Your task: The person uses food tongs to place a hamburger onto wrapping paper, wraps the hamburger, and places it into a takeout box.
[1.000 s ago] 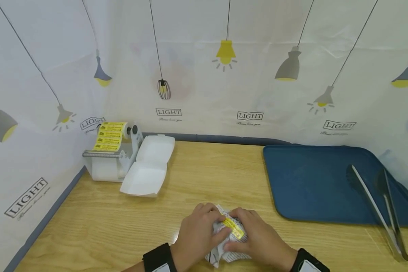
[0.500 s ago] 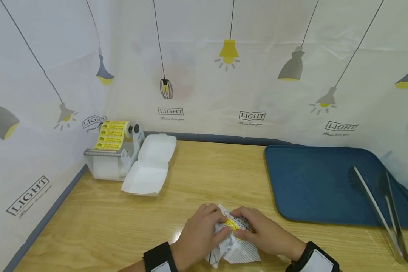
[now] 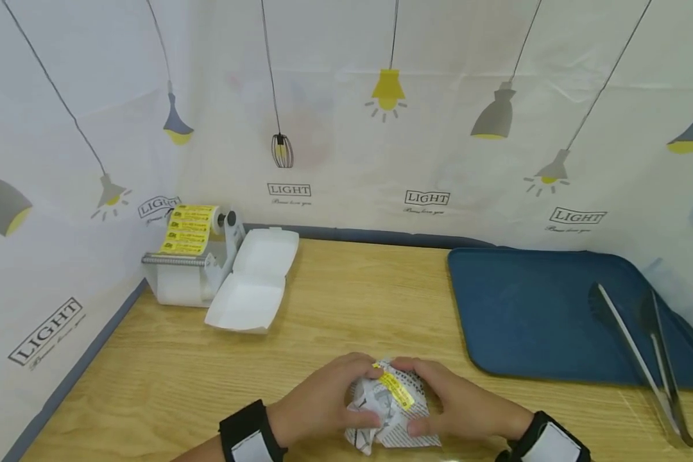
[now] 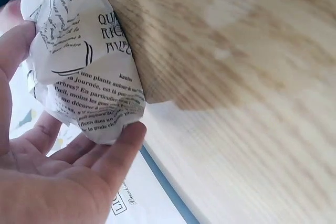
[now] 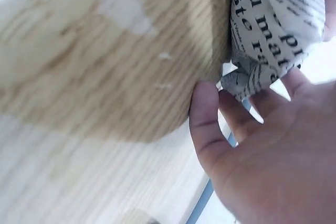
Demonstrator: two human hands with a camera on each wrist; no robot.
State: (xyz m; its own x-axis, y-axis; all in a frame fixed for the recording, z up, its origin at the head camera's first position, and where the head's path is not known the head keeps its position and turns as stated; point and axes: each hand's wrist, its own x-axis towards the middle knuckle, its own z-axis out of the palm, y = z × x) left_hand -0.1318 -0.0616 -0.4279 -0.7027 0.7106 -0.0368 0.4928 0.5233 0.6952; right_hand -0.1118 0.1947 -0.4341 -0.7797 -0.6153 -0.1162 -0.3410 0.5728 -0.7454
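Note:
A paper-wrapped parcel [image 3: 381, 401], in white newsprint-patterned paper, lies on the table at the near middle. Across its top runs a yellow label [image 3: 398, 392]. My left hand [image 3: 320, 399] holds the parcel's left side, thumb toward me and fingers at the far side. On the opposite side, my right hand [image 3: 468, 405] curves round it in the same manner. The left wrist view shows the fingers [image 4: 123, 148] against the paper's lower edge. In the right wrist view, the crumpled paper [image 5: 275, 24] sits between the fingers. The parcel's contents are hidden.
A label dispenser [image 3: 187, 282] with a yellow label roll stands at the back left. Beside it is an opened white box [image 3: 248, 301]. To the right lies a blue tray [image 3: 531, 314], with metal tongs [image 3: 641, 350] across its front edge. A printed curtain [image 3: 335, 96] encloses the wooden table.
My hands have spread slightly apart around the parcel, uncovering more of its paper and the yellow label. The left hand has shifted left. The things on the table have not moved.

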